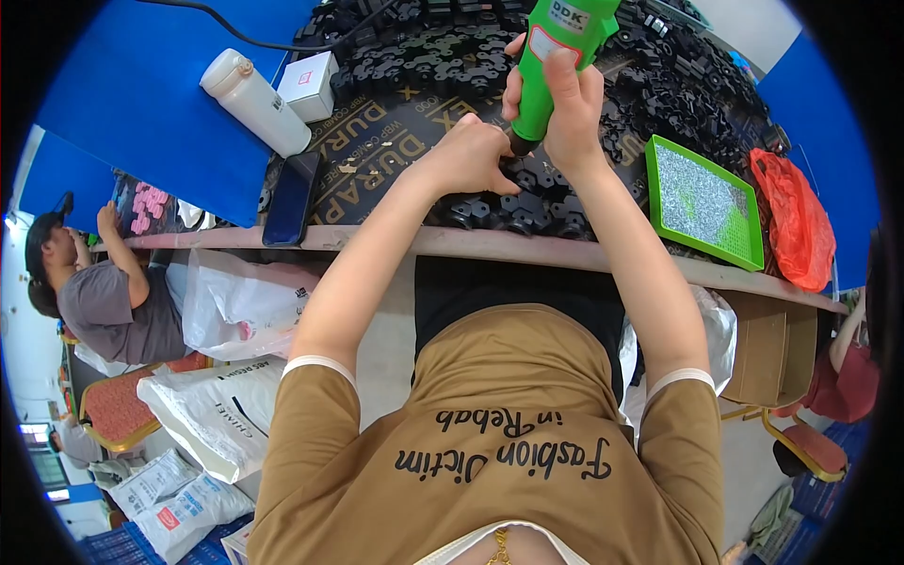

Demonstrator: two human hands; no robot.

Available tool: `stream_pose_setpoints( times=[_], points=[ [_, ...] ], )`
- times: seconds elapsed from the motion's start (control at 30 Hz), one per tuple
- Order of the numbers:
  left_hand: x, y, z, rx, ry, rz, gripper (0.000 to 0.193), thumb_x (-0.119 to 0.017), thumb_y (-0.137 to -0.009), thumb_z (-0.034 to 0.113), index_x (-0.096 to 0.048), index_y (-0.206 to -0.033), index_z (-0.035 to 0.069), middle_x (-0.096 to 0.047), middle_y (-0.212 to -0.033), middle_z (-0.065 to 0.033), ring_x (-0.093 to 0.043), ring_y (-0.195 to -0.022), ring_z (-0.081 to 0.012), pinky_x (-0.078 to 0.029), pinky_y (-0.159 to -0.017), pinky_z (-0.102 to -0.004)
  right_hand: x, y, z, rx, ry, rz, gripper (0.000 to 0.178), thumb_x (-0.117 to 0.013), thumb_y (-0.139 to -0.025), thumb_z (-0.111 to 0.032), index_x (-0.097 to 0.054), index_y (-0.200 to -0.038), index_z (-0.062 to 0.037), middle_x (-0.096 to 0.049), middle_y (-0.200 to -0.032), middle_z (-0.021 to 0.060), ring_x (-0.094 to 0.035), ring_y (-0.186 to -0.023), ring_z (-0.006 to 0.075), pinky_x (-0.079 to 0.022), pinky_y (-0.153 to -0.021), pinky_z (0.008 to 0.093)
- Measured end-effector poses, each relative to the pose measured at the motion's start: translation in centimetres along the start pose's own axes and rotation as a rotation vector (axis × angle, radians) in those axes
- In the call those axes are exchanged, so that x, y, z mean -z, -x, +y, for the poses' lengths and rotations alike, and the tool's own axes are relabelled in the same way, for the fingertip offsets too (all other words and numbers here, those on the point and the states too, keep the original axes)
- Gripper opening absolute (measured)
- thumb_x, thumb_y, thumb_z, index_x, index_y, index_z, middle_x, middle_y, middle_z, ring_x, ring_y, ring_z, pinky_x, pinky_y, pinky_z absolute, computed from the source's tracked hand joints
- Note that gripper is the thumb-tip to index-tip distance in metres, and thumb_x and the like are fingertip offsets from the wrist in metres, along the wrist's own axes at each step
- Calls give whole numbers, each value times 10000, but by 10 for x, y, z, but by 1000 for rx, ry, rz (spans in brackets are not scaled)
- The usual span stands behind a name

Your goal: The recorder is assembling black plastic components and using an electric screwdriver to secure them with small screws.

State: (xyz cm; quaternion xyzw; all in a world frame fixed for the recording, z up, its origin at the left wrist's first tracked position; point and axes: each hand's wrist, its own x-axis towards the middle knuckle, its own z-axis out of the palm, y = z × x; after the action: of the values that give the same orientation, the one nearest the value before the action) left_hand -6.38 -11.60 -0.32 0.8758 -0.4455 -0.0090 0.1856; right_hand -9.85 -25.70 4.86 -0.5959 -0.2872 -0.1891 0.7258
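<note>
My right hand (573, 118) is wrapped around a green electric screwdriver (546, 71), its dark tip pointing down toward the tabletop. Right beside that tip, my left hand (469, 155) is closed, fingers curled around a black plastic part, mostly hidden by the hand. Several similar black plastic parts (527, 209) lie close below both hands, near the table's front edge. A green tray (706, 248) holding many small silvery pieces, apparently screws, sits to the right of my right forearm.
Black parts (405, 68) are heaped across the back of the table (377, 237). At left stand a white bottle (252, 102), a white box (309, 85) and a dark phone (290, 200). A red plastic bag (794, 221) lies at right. Another person (108, 292) sits at left.
</note>
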Motion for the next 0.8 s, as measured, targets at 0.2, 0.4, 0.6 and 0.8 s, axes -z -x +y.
stream_pose_setpoints(
  times=[0.2,0.4,0.6,0.8],
  points=[
    [2,4,3,2,-43,20,378,-803,-613,335,-715,-824,34,-649,-754,-96,-594,-779,-236,-367,-815,-337,-1,-2,4,-14,14,34,619,-459,-918,-581,-534,-1059,17,-558,-662,61,-544,-545,134,-438,-514,251],
    [-5,2,0,-44,-46,92,438,-807,-622,318,-729,-1002,113,-655,-848,-89,-571,-914,-209,-359,-871,-326,2,-22,-27,95,9,76,644,-413,-919,-614,-511,-1047,10,-541,-634,75,-525,-510,138,-419,-482,250],
    [-3,3,2,-3,0,28,462,-798,-621,279,-719,-1047,117,-656,-870,-87,-569,-930,-204,-354,-893,-319,26,-1,-28,9,44,64,652,-417,-915,-616,-506,-1045,17,-532,-629,84,-521,-508,152,-426,-484,271],
    [-3,3,2,-4,-1,53,445,-784,-623,260,-720,-1039,112,-663,-866,-80,-570,-919,-195,-351,-895,-314,30,10,-25,-21,8,103,676,-441,-891,-643,-507,-1042,12,-536,-631,81,-522,-506,148,-428,-479,267]
  ],
)
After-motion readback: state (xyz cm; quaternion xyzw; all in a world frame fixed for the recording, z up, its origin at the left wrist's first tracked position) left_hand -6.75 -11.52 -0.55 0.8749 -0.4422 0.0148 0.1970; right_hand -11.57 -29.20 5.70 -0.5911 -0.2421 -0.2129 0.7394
